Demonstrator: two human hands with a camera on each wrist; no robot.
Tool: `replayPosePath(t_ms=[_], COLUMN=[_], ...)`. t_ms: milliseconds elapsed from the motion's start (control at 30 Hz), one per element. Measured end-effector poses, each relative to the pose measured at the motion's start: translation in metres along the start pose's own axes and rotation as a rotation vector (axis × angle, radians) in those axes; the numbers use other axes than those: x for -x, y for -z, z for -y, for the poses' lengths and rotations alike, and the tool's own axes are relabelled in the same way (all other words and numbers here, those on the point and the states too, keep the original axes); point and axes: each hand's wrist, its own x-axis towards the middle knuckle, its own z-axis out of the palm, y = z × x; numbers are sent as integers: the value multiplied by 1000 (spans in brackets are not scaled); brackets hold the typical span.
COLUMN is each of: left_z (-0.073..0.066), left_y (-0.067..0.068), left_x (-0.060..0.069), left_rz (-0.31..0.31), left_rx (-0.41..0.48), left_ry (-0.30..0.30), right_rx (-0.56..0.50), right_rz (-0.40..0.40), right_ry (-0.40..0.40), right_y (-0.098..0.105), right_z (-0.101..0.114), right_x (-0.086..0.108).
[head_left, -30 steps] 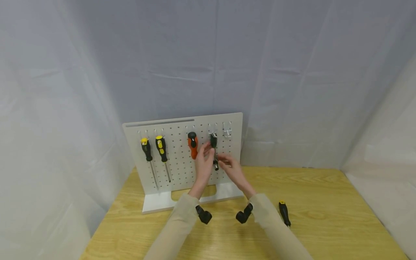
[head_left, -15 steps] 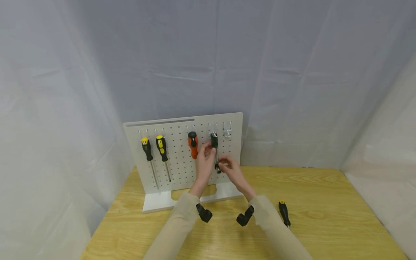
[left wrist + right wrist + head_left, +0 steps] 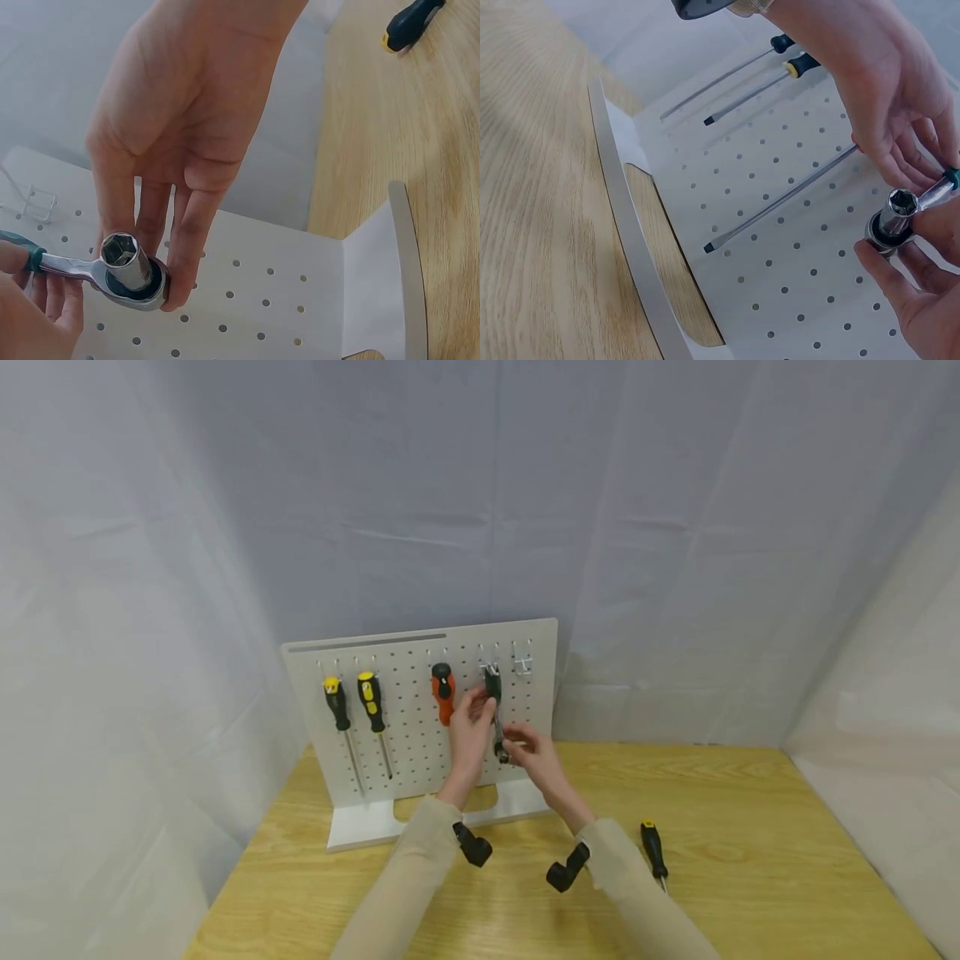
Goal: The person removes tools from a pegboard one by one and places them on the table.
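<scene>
A ratchet wrench (image 3: 498, 720) with a green-black handle hangs at a wire hook on the white pegboard (image 3: 412, 752). My left hand (image 3: 469, 743) pinches its handle just below the hook; whether the hook carries it is unclear. With thumb and fingers, my right hand (image 3: 542, 764) grips the ratchet head at the lower end. In the left wrist view, the chrome socket (image 3: 124, 259) stands out from the head, between my right hand (image 3: 187, 112) and left hand (image 3: 45, 315). The right wrist view shows the socket (image 3: 900, 214) by my right fingers.
Left of the wrench hang an orange-black screwdriver (image 3: 443, 693) and two yellow-black ones (image 3: 337, 703) (image 3: 371, 702). A bare wire hook (image 3: 523, 667) is at the board's right. Another screwdriver (image 3: 652, 849) lies on the wooden table (image 3: 735, 827).
The wrench's lower end has shifted slightly down and right, and its head has turned. My right hand has moved slightly down with it; my left hand stays by the handle.
</scene>
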Motion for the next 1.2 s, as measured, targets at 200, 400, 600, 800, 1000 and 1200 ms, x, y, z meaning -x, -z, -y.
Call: replayPosePath(t_ms=[200, 400, 600, 800, 1000, 1200], left_z=[0, -2, -6, -8, -13, -16], left_y=[0, 0, 1, 3, 4, 4], left_x=[3, 6, 13, 18, 21, 27], left_rz=[-5, 12, 15, 20, 19, 34], left_rx=[32, 24, 15, 41, 44, 37], left_ry=[7, 0, -10, -19, -30, -55], right_rx=[-12, -3, 10, 19, 22, 20], right_rz=[-13, -12, -26, -32, -35, -28], right_ry=[-16, -30, -19, 0, -7, 12], right_y=[0, 0, 2, 2, 3, 6], right_z=[1, 15, 9, 10, 16, 19], right_x=[5, 15, 17, 20, 24, 31])
